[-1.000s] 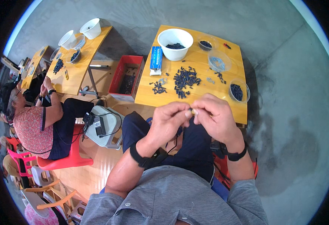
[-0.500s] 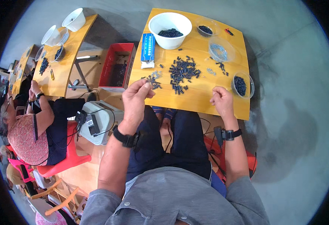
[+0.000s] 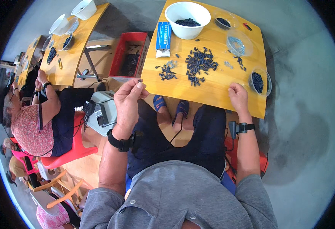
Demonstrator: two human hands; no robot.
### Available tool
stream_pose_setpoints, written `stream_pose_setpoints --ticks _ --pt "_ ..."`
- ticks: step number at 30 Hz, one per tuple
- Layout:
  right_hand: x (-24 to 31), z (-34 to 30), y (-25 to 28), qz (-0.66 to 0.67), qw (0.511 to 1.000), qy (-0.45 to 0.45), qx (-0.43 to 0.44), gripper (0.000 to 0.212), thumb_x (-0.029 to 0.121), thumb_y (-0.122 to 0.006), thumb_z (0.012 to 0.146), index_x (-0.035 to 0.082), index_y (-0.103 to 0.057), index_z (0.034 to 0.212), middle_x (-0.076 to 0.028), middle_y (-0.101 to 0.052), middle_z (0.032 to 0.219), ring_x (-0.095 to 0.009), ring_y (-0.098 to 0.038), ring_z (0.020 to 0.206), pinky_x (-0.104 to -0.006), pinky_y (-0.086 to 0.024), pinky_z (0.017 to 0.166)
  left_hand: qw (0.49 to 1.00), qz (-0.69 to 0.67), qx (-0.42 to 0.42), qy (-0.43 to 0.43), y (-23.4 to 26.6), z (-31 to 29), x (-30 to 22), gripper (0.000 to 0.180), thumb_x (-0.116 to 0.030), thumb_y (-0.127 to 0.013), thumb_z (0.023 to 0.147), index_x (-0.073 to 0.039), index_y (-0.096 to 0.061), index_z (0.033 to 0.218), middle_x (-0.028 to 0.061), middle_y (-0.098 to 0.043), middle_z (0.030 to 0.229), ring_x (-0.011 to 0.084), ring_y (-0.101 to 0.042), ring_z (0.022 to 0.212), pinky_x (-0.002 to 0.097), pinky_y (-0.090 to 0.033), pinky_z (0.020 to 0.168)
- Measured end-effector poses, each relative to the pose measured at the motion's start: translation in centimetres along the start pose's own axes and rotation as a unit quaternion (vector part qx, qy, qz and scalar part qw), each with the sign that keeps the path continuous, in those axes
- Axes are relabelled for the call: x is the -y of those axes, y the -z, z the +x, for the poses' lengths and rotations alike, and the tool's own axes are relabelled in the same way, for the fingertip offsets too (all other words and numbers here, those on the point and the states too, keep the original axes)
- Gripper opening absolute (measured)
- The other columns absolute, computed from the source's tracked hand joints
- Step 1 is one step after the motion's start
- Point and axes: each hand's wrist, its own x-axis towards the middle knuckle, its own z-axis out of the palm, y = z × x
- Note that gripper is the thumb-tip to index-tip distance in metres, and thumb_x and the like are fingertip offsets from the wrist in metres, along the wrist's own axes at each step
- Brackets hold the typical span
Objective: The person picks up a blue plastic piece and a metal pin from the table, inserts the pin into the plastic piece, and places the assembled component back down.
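My left hand (image 3: 128,98) is closed, thumb and fingertips pinched on a small black piece (image 3: 140,80), just off the near left corner of the table. Along the near edge at the right, my right hand (image 3: 238,97) is curled shut; whether anything is inside the fingers is hidden. Between the hands lies a large pile of short black tube-like pieces (image 3: 200,63). A smaller pile of black pieces (image 3: 167,73) mixed with tiny silvery bits (image 3: 172,64) is nearer my left hand. A few more silvery bits (image 3: 228,65) lie toward the right.
On the yellow table (image 3: 213,97) stand a white tub (image 3: 172,16) of black pieces, a blue box (image 3: 163,38) and several clear bowls, including one at the right edge (image 3: 257,81). A red bin (image 3: 116,61) sits left of the table. Another person (image 3: 33,126) works farther left.
My left hand has drawn back leftward from beside the small pile, off the table's edge, pinching the black piece. My right hand stays curled at the near edge. The whole view has shifted.
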Motion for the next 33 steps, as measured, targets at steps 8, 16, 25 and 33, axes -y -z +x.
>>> stream_pose_setpoints --ticks 8,16,25,33 --pt "1.1 -0.3 0.1 0.158 0.984 -0.081 -0.010 0.007 0.002 -0.055 0.082 0.001 -0.061 0.085 -0.001 -0.058 0.070 -0.008 -0.056 0.057 -0.0211 -0.044 0.049 1.000 0.001 0.011 -0.013 -0.2 -1.9 -0.4 0.013 -0.007 -0.057 0.090 -0.001 -0.061 0.101 0.0056 -0.065 0.087 0.0132 -0.061 0.072 0.0255 -0.048 0.066" --pt "-0.1 -0.1 0.6 0.178 0.982 -0.054 -0.032 0.007 0.001 -0.054 0.081 0.002 -0.060 0.085 -0.001 -0.057 0.067 -0.008 -0.056 0.054 -0.0216 -0.044 0.044 0.999 0.005 0.023 -0.043 -1.7 -2.1 -1.5 0.014 -0.005 -0.057 0.090 0.000 -0.061 0.102 0.0068 -0.065 0.087 0.0142 -0.061 0.072 0.0262 -0.049 0.066" --pt "2.2 0.5 0.6 0.126 0.985 -0.116 -0.023 0.008 0.001 -0.052 0.083 0.001 -0.060 0.086 -0.003 -0.058 0.066 -0.009 -0.054 0.049 -0.0234 -0.045 0.044 0.990 0.063 0.123 -0.008 -3.2 -5.3 -2.1 0.011 -0.005 -0.057 0.089 0.001 -0.061 0.097 0.0052 -0.063 0.081 0.0129 -0.058 0.071 0.0256 -0.046 0.067" --pt "3.9 3.0 -0.3 -0.086 0.989 0.119 -0.031 0.007 0.004 -0.058 0.077 0.000 -0.060 0.083 -0.019 -0.061 0.079 -0.034 -0.060 0.077 -0.0400 -0.047 0.069 0.990 0.035 0.120 0.059 -3.2 -7.1 -1.2 0.009 -0.003 -0.057 0.088 0.000 -0.062 0.096 0.0053 -0.064 0.080 0.0132 -0.061 0.071 0.0252 -0.048 0.069"
